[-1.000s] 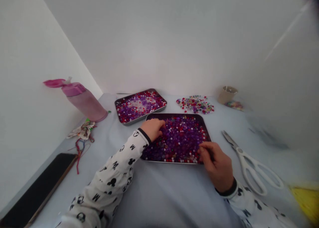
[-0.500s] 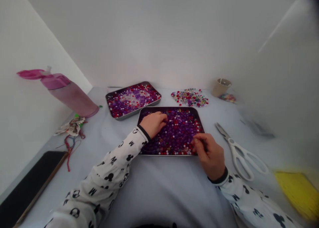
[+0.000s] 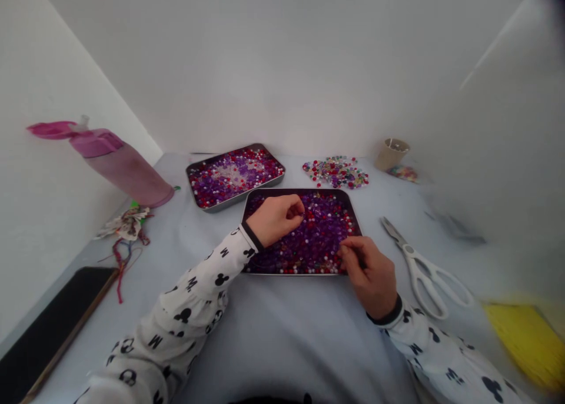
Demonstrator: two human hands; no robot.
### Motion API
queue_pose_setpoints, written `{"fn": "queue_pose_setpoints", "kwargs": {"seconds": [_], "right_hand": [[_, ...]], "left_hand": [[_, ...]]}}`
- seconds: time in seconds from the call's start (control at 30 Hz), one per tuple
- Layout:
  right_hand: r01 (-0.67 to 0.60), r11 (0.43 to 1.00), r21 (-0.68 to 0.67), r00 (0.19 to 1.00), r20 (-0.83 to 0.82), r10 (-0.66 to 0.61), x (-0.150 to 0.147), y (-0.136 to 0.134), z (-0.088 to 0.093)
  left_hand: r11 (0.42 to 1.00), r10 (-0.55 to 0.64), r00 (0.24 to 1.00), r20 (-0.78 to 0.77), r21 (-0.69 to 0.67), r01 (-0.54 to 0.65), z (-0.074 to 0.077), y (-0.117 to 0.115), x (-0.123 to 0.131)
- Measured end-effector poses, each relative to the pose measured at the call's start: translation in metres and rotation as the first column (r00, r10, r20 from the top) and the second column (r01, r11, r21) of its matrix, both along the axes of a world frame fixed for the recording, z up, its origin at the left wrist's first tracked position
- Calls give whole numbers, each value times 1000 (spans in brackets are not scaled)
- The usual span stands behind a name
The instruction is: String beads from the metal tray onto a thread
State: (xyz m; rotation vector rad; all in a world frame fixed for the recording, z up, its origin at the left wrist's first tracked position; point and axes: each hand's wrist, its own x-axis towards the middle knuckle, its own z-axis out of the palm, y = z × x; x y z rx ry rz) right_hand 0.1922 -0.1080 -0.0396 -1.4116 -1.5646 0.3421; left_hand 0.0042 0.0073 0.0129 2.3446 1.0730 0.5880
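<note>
A dark metal tray (image 3: 304, 274) full of purple, red and white beads (image 3: 322, 221) lies in front of me. Over its left half is my left hand (image 3: 277, 216), thumb and fingertips pinched together; whatever they hold is too small to make out. My right hand (image 3: 371, 271) rests at the tray's lower right corner with thumb and index finger closed together over the beads. Nothing between those fingers can be named with certainty.
A second bead tray (image 3: 236, 201) sits behind to the left, with a loose bead pile (image 3: 338, 172) at the back. White-handled scissors (image 3: 426, 269), a beige cup (image 3: 392, 153) and a yellow item (image 3: 525, 339) are rightward. A pink bottle (image 3: 126, 166), threads (image 3: 121, 263) and a phone (image 3: 57, 321) occupy the left.
My left hand has shifted a little to the right and risen slightly from the beads, its fingers now in a pinch. My right hand stays nearly in place.
</note>
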Motion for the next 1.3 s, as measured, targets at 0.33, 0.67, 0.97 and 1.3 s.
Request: {"fn": "queue_pose_setpoints", "kwargs": {"seconds": [0.33,0.67,0.97,1.3], "right_hand": [[-79,996,49,995,63,76,-3,2,8],[-95,993,77,993,84,88,-3,4,6],[-100,993,67,988,127,91,-4,3,8],[-91,995,51,986,143,82,-4,3,10]], "left_hand": [[722,32,924,380,-648,242,3,-16,16],[583,7,920,392,-749,315,-2,-20,20],[546,43,902,430,-766,339,-1,-21,21],[527,20,901,434,-770,360,-2,-20,19]]}}
